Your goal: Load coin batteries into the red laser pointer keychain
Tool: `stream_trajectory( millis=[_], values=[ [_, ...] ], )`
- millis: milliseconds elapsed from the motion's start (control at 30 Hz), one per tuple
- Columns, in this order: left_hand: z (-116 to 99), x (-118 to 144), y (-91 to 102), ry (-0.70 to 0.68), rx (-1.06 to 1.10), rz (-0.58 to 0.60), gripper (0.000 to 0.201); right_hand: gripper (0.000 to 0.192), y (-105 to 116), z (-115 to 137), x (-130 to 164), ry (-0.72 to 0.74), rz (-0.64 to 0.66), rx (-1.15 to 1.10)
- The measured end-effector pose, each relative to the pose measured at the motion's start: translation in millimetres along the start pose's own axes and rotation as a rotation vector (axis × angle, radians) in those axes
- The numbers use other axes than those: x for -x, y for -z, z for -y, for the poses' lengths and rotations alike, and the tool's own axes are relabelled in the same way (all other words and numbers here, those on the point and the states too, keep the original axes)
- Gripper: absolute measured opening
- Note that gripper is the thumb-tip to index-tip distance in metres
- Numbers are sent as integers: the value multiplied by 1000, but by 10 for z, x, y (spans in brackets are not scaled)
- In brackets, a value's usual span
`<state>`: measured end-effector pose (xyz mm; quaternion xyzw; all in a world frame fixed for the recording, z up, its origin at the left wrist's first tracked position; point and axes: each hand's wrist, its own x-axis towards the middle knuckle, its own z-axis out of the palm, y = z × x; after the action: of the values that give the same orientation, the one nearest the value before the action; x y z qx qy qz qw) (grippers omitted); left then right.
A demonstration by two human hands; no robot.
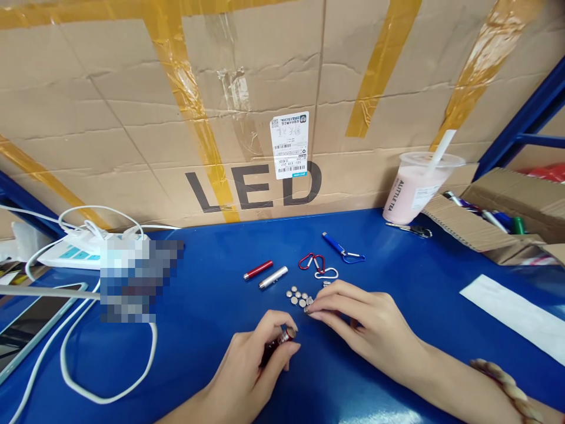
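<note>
The left hand (251, 371) grips a dark red torch (278, 344), open end up, low on the blue table (212, 306) near 6 o'clock. The right hand (357, 321) lies just at 2 o'clock of it, fingers pinched narrow on a button cell at the edge of the cell cluster (299, 296) (whether the cell is lifted cannot be told).

At 12 o'clock of the cluster lie a red tube (258, 270), a silver tube (273, 277), red and white carabiners (316, 265), and a blue torch (336, 245) with its clip.

The cardboard wall (132, 118) behind reads "LED" and carries a barcode label (289, 145) (small print illegible).

At 2 o'clock, a pink drink cup (412, 188) with straw reads "ALITTLE TEA". At 3 o'clock, an open carton (485, 227) holds pens.
</note>
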<state>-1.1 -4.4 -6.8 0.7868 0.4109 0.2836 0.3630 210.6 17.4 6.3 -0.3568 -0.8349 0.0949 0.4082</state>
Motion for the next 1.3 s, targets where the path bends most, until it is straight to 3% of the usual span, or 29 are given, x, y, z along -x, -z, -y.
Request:
stream_trajectory(
  millis=[100, 233, 367, 667, 1133, 1300],
  values=[
    [-8, -14, -1, 18, -12, -22, 13, 12, 10, 26, -9, -28, 12, -24],
    [-22, -44, -6, 112, -74, -136, 16, 11, 25, 67, -22, -86, 35, -87],
    [-38, -58, -4, 168, -73, -143, 19, 9, 22, 98, -29, -110, 4, -176],
    [-48, -33, -10, -23, -123, -50, 17, 8, 7, 142, -27, -174, -31, -319],
    [-28, -23, -1, -194, -238, -67, 20, 14, -20, 139, -23, -348, 101, -548],
    [-31, -28, 0, -227, -182, -76, 21, 17, -21, 102, -55, -451, 181, -589]
  ],
)
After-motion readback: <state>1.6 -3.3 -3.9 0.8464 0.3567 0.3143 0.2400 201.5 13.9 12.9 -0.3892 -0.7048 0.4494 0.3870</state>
